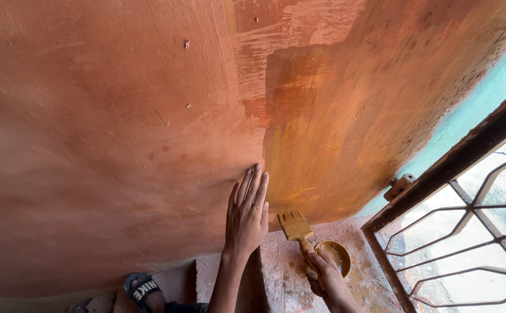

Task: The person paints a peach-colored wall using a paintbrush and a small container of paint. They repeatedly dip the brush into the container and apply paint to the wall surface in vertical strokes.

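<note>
Two hands: both yours, head view.
Left hand [246, 215]: fingers spread, flat against the orange wall [108, 145], holding nothing.
Right hand [324, 277]: wrapped round the paintbrush [297, 227] handle.
Paintbrush: bristles up, at the wall's base, just beside the paint bowl [335, 257].
Window grille [467, 232]: far right.

There is just one view, and it comes from a camera on the person's head. It looks down and forward at the orange wall [108, 133], and it is very close to that wall. The wall fills most of the picture. The window grille [467, 232] sits to the right of the wall, at the edge. Below the wall, the step [282, 272] shows at the bottom.
</note>
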